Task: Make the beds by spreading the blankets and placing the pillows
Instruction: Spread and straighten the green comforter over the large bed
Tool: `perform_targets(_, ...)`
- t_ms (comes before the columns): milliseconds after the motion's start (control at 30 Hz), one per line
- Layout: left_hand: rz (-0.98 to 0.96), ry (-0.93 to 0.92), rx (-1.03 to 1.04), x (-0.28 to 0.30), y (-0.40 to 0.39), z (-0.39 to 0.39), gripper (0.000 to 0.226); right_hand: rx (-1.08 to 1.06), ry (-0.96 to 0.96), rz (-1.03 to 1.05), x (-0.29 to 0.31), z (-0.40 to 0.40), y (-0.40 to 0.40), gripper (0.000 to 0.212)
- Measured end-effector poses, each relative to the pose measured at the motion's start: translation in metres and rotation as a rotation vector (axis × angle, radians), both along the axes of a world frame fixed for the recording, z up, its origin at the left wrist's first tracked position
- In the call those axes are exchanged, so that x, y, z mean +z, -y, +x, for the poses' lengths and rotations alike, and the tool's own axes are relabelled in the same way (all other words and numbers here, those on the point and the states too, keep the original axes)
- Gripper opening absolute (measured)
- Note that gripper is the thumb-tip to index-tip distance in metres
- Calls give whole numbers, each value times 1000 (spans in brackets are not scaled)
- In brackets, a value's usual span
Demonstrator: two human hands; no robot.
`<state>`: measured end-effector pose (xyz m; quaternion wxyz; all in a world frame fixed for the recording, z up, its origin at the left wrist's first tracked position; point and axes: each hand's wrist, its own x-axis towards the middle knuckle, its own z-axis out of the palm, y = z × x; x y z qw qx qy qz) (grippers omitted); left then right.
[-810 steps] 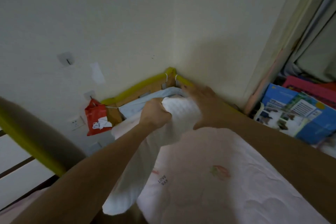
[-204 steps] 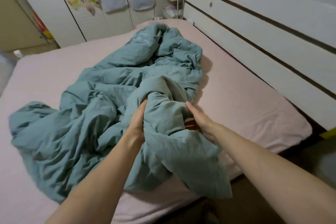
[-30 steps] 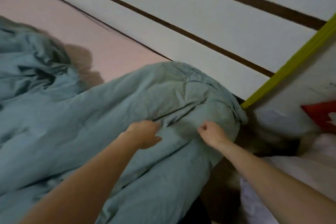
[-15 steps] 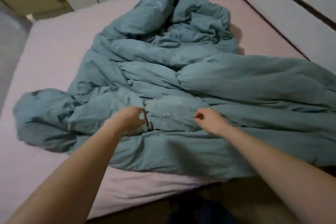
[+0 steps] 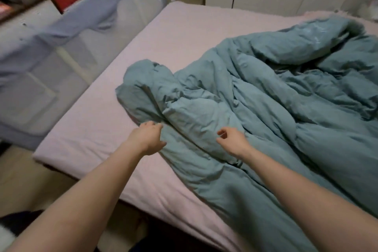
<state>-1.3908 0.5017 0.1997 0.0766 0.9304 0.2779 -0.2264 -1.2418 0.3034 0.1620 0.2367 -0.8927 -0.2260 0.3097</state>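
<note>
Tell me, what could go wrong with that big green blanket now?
The blanket is still bunched in thick folds toward one side of the bed. A hard tug from the left hand and right hand might drag the whole heap instead of flattening it. Its near edge already hangs over the mattress side, so more of it could slide to the floor.

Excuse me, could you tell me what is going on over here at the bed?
A person is making the bed. A crumpled teal blanket lies bunched on the pink sheet, mostly toward the right, not yet spread flat. The left hand touches the blanket's near edge, and the right hand hovers just over it with loosely curled fingers, gripping nothing. No pillow is in view.
</note>
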Motion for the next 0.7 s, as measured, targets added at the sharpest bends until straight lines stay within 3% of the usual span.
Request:
perform_targets(333, -94, -8, 130, -50, -231, -29, 64, 286, 235, -39, -18, -30, -283, 45)
perform_targets(567, -239, -82, 213, -103, -379, -34, 71, 529, 757, -292, -75, 16, -472, 77)
perform_targets(633, -246, -60, 211, -115, -406, -31, 68, 504, 762, -384, -90, 35, -505, 95)
perform_targets(700, -277, -28, 192, -125, -421, -23, 68, 383, 636, -456, -103, 53, -520, 104)
